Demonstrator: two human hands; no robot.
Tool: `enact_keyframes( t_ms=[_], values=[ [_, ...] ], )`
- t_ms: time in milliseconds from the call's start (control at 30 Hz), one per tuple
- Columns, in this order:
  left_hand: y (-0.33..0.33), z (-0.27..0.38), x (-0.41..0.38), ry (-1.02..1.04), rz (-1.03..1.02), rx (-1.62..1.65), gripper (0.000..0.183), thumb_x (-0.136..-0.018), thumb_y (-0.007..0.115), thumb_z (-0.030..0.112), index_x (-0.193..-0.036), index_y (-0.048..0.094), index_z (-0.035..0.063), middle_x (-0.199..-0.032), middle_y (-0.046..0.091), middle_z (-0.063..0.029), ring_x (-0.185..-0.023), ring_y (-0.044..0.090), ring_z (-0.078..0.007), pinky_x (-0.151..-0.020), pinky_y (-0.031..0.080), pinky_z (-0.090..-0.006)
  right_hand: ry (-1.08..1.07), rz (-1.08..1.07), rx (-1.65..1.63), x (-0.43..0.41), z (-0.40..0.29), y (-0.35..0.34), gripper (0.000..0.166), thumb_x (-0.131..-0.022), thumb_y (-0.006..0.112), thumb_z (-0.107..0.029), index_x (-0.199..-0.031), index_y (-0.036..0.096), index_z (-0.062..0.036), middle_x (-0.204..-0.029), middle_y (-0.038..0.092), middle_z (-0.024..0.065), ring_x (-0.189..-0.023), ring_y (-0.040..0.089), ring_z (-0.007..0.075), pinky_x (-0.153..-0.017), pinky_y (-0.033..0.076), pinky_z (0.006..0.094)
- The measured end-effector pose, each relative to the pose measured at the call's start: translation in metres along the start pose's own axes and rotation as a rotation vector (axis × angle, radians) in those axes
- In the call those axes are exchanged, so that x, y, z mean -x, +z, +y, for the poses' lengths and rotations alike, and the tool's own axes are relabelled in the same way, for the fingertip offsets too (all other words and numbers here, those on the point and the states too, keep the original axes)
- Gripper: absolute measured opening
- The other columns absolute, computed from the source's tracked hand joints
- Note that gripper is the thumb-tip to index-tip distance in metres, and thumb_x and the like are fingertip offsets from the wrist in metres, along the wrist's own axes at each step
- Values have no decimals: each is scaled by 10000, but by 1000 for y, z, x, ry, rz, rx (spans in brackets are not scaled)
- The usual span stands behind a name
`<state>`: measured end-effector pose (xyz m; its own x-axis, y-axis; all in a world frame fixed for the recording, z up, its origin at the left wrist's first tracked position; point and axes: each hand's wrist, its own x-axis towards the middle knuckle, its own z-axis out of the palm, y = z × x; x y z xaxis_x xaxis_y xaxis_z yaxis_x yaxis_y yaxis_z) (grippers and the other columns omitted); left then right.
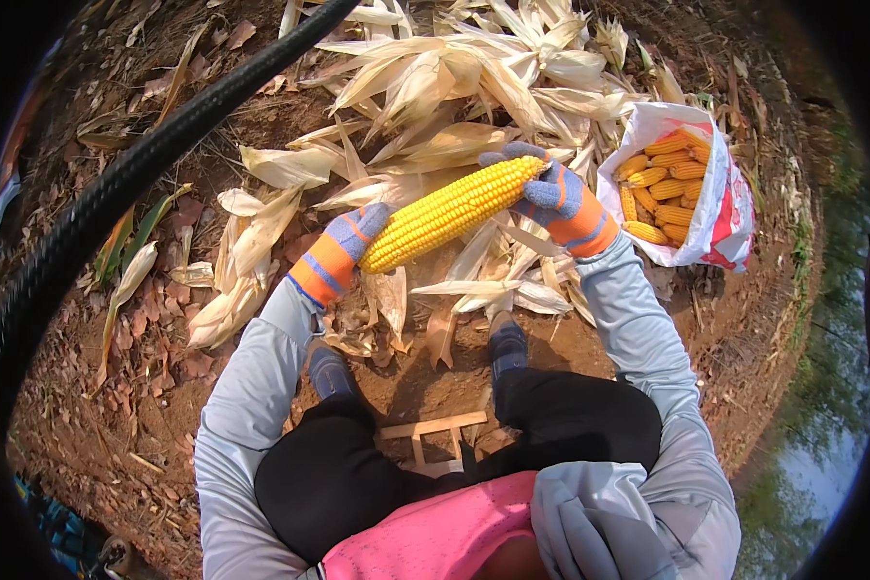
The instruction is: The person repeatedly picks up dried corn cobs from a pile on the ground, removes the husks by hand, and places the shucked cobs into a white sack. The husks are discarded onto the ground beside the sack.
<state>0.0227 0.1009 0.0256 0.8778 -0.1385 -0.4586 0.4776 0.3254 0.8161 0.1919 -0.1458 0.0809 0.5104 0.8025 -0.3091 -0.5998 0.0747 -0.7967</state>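
Observation:
A husked yellow ear of corn (453,214) is held between my two gloved hands, tilted with its right end higher in the picture. My left hand (342,246), in an orange and grey-blue knit glove, grips its lower left end. Around the upper right end are the fingers of my right hand (562,199), in a matching glove. Dry corn husks (435,87) lie in a heap beyond and beneath the ear. Right of my right hand, a white and red woven sack (725,210) lies with its mouth towards me, holding several husked ears (670,188).
Reddish soil with dry leaves (145,319) surrounds the husks. Below the ear, a wooden frame (435,425) shows between my legs, and my shoes (507,348) rest near the husks. A thick black braided cable (138,159) crosses the upper left, close to the camera.

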Motion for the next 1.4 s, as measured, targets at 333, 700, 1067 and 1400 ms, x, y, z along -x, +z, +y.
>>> enact_keyframes(
  t_ms=[333, 700, 1067, 1400],
  values=[
    [-6, 5, 7, 198, 319, -314, 298, -789, 617, 131, -1040, 571, -23, -958, 609, -66, -853, 548, -111, -778, 448, -238, -134, 497, 861, 15, -24, -38, 379, -858, 548, -123, -1210, 467, -7, -1147, 560, 145, -1076, 510, 137, -897, 400, 246],
    [-1, -9, -13, 128, 336, -127, 236, -897, 509, 232, -873, 608, 19, -750, 615, -35, -683, 559, -97, -627, 463, -228, 386, -194, 1326, 29, 47, 36, 520, -694, 683, -354, -1032, 525, 8, -867, 609, 186, -828, 601, 286, -724, 470, 343],
    [-133, -15, 12, 202, 644, 282, 280, -888, 518, 322, -962, 587, 61, -772, 628, -74, -688, 612, -220, -579, 495, -325, -1, 780, -416, 125, 62, -113, 455, -849, 548, -416, -1102, 515, -39, -904, 583, 78, -737, 586, 192, -677, 511, 357],
    [-170, -48, 84, 184, 1048, 249, 261, -870, 534, 227, -1043, 529, 31, -853, 638, -143, -706, 633, -245, -593, 524, -326, 150, 981, -403, 144, 96, -191, 260, -885, 525, -143, -1132, 487, -69, -665, 470, -16, -562, 434, 105, -502, 416, 273]
  ],
)
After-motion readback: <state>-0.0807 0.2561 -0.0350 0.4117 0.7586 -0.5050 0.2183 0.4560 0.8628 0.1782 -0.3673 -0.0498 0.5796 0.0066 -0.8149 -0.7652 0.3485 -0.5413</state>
